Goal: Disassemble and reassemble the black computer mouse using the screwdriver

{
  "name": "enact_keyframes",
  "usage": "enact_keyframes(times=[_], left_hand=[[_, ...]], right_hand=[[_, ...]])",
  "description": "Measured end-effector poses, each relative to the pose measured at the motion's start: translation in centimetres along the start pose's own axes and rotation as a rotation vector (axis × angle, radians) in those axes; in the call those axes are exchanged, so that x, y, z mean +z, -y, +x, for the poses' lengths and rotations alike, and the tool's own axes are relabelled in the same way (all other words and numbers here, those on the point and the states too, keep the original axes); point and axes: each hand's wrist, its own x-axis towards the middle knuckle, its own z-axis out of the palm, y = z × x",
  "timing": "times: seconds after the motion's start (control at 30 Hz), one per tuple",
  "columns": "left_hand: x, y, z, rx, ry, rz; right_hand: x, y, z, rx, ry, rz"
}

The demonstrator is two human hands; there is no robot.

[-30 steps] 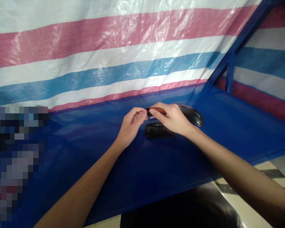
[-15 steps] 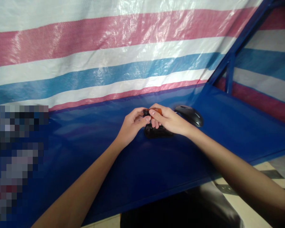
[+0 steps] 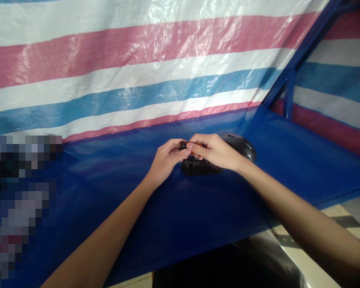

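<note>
My left hand (image 3: 166, 160) and my right hand (image 3: 218, 153) meet over the middle of the blue table. Between their fingertips is a small orange-brown circuit board (image 3: 194, 153) with black parts at its left end. Both thumbs press on it from the near side, and fingers cover much of it. Just below the hands lies an open black mouse base (image 3: 199, 168), its upper part hidden by the right hand. Beyond my right wrist rests the glossy black top shell of a mouse (image 3: 242, 146), curved side up.
The blue table (image 3: 180, 216) has a near edge in front of my lap. A striped plastic sheet (image 3: 138, 84) hangs behind it, and a blue metal frame (image 3: 291, 76) stands at the right. Something at far left is pixelated.
My right hand has turned slightly, its fingers curling further over the circuit board. The board has shifted a little in the grip. The base and shell have stayed put.
</note>
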Motion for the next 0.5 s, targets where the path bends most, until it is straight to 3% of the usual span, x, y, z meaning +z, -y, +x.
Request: enact_keyframes(times=[0.5], left_hand=[[-0.09,-0.19,0.06,-0.006,0.018,-0.026]], right_hand=[[-0.11,-0.59,-0.04,0.014,0.033,0.049]])
